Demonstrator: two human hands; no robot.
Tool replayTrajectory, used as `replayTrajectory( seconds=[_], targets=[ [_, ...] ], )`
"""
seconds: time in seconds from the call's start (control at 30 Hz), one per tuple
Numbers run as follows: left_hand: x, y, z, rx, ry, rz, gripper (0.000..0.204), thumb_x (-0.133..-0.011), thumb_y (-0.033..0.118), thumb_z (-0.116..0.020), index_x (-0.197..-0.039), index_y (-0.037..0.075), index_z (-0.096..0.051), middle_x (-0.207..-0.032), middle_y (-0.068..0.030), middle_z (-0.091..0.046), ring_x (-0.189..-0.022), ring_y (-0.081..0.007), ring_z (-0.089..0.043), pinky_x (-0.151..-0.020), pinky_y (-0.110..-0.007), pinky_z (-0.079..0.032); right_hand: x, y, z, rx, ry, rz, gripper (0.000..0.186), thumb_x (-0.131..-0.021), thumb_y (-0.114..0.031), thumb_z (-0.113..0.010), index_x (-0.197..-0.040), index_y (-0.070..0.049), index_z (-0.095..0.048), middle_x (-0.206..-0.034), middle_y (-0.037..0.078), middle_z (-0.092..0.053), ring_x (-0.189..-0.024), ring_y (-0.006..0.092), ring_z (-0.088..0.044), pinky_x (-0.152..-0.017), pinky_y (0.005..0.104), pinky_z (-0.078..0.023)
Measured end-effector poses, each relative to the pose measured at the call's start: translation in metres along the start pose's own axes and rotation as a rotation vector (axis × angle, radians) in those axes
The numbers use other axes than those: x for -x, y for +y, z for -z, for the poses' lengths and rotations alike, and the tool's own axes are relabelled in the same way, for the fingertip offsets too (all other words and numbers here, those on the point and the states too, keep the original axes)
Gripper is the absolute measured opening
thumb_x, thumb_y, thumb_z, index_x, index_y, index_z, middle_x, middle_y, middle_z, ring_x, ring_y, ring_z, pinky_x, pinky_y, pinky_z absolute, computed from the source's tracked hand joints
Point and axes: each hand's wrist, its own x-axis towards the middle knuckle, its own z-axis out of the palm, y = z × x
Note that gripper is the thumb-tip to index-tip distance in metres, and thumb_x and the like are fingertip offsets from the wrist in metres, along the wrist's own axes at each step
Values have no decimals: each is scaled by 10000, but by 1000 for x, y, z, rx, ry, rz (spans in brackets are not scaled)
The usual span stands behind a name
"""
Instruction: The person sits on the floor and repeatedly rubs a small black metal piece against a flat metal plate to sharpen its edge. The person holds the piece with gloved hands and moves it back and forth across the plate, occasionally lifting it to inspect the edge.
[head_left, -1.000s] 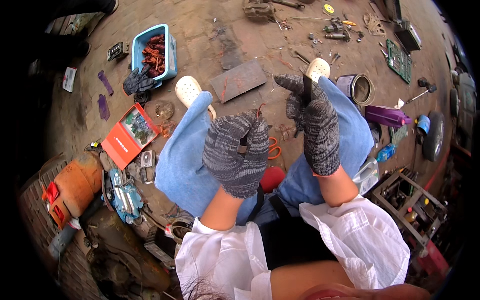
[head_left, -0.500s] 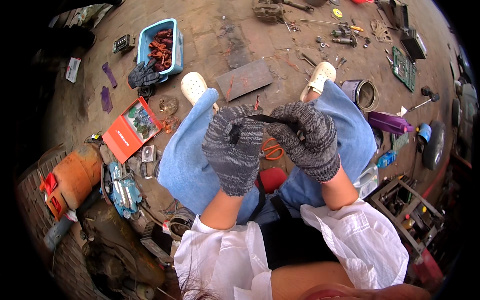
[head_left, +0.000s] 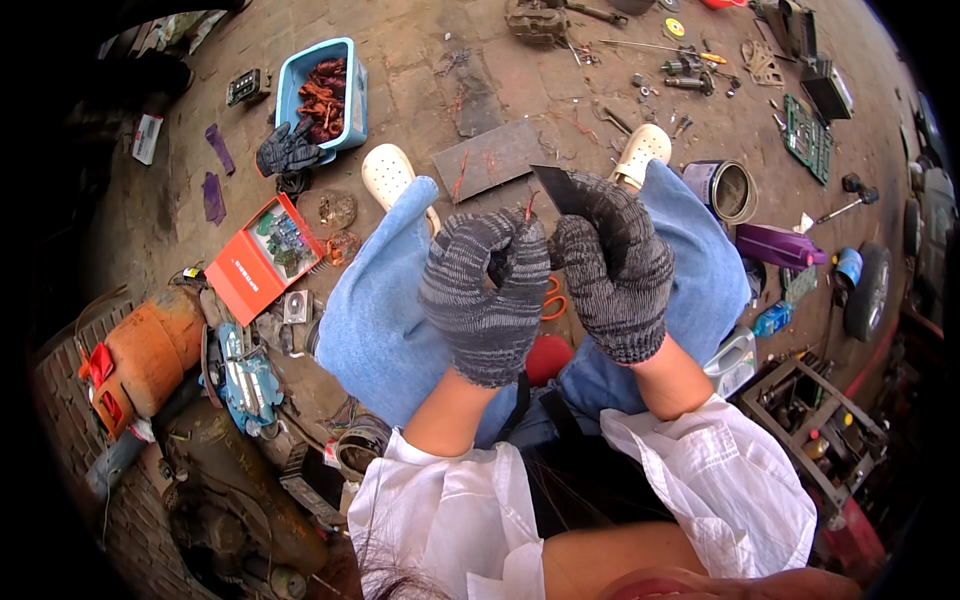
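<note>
My left hand (head_left: 485, 290), in a dark grey knit glove, is closed in a pinch on a thin red wire (head_left: 532, 205), whose end pokes up above my fingertips. My right hand (head_left: 610, 270), in a matching glove, is closed on a black flat strip (head_left: 555, 187), held tilted up toward the upper left. The two hands are close together above my lap, between my jean-covered knees. Orange-handled scissors (head_left: 555, 300) lie on the ground below, partly hidden by my hands. A grey metal plate (head_left: 470, 160) with red wire scraps lies just beyond.
Around me on the brick ground are a blue bin (head_left: 348, 90) of copper-coloured windings, a red box (head_left: 240, 270), an orange gas cylinder (head_left: 160, 345), a paint can (head_left: 705, 185), a purple jug (head_left: 765, 240), a tyre (head_left: 865, 300), a green tool case (head_left: 805, 135) and scattered metal parts.
My right hand came leftward to my left hand, the black strip swinging across level; now the strip angles up leftward. My left hand has shifted slightly right.
</note>
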Motion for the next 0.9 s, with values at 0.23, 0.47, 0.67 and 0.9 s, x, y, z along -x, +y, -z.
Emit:
replayTrajectory(
  seconds=[0.23, 0.47, 0.67, 0.9],
  targets=[
    [-2, 5, 0, -131, -47, -67, 125, -651, 33, -648, -749, 36, -570, -677, -83, -550, -623, -221, -547, -567, -306, -432, -1, 0, 1, -4, -18, -78, 245, -792, -64, -496, -1033, -19, -515, -950, 100, -598, -817, 167, -591, -687, 256, -457],
    [-2, 2, 2, -229, -100, -183, 139, -648, 39, -646, -769, 35, -579, -715, -96, -568, -636, -241, -548, -581, -327, -436, -6, -13, 8, -6, -87, -57, 305, -799, -86, -502, -1096, -18, -506, -974, 99, -593, -834, 129, -572, -724, 240, -442],
    [-3, 1, 4, -389, -101, -327, 146, -647, 28, -659, -771, 42, -584, -703, -90, -559, -634, -237, -542, -581, -322, -438, -8, -7, 10, 71, -132, -13, 321, -785, -57, -500, -1105, -30, -510, -974, 102, -595, -840, 125, -568, -736, 241, -438],
    [-3, 1, 4, -371, -110, -307, 160, -645, 13, -668, -777, 36, -581, -710, -95, -562, -633, -230, -541, -596, -313, -439, -8, -3, 5, 123, -104, 60, 319, -770, -49, -506, -1088, -42, -524, -956, 102, -597, -814, 151, -581, -723, 243, -443]
  ],
)
